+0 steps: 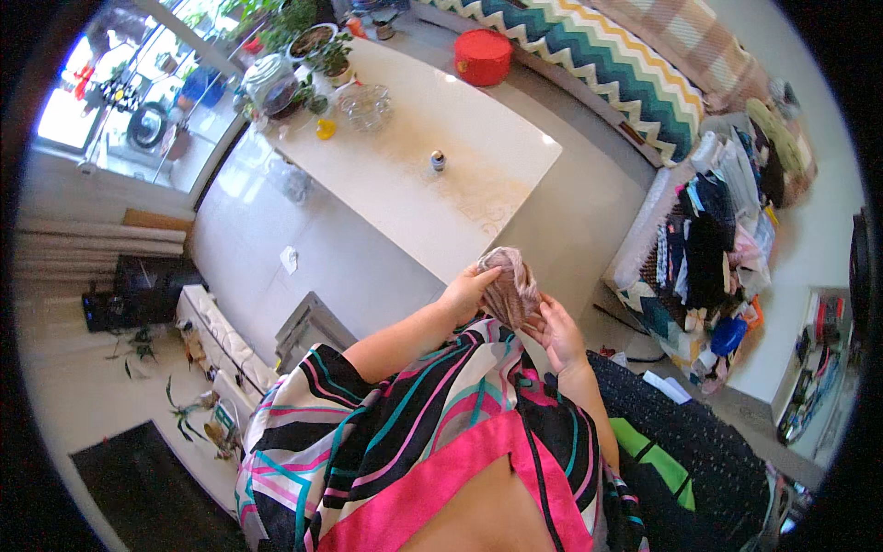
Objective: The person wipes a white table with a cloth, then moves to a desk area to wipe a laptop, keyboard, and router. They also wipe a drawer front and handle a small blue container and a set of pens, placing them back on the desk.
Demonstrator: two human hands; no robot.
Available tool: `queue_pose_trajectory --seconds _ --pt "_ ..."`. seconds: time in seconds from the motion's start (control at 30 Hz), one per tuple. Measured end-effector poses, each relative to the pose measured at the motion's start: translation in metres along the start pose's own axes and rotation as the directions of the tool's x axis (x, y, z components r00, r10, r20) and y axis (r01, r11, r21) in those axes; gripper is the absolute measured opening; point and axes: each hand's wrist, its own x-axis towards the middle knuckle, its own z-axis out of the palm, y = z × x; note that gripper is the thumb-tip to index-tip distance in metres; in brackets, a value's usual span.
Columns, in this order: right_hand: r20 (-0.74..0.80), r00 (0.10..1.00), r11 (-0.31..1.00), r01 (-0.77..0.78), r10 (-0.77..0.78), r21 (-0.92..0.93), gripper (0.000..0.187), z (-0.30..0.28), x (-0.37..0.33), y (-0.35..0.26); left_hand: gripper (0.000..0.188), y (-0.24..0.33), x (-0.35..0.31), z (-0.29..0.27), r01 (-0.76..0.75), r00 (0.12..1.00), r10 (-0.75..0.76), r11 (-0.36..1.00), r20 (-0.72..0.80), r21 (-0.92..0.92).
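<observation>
A bunched, brownish-pink cloth (511, 296) with soft folds is held up in front of my body, near the close corner of the table. Its exact kind is hard to make out. My left hand (467, 293) pinches its upper left side, thumb lying across the fabric. On the lower right edge, the fingers of my right hand (555, 333) close on the same cloth; part of their grip is hidden behind it.
Beyond the hands stands a pale table (405, 175) with a small bottle (438, 161), a glass dish (366, 108) and potted plants (313, 46). A red round stool (483, 58) is near the zigzag-covered sofa (607, 60). Clothes (708, 230) are heaped at right; dark fabric (690, 451) lies close by.
</observation>
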Motion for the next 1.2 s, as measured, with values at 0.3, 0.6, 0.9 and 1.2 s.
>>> queue_pose_trajectory --seconds 0.3,0.6,0.9,1.2 --pt "-0.153 0.988 0.953 -0.069 0.025 -0.296 0.023 -0.080 0.003 0.065 0.028 -0.041 0.076 -0.178 -0.085 0.883 0.239 0.928 -0.405 0.362" --pt "-0.130 0.987 0.796 -0.149 0.089 -0.587 0.016 -0.160 0.048 0.113 0.025 0.021 0.153 -0.227 -0.181 0.862 0.254 0.963 -0.439 0.200" --pt "0.067 0.946 0.938 -0.323 0.316 0.128 0.049 0.017 0.150 0.093 0.033 -0.037 0.055 -0.119 -0.249 0.965 0.239 0.684 0.113 0.685" --pt "0.070 0.967 0.932 -0.256 0.247 0.256 0.040 -0.069 0.092 0.090 0.046 -0.035 -0.012 -0.055 -0.844 0.510 0.139 -0.110 0.849 0.525"
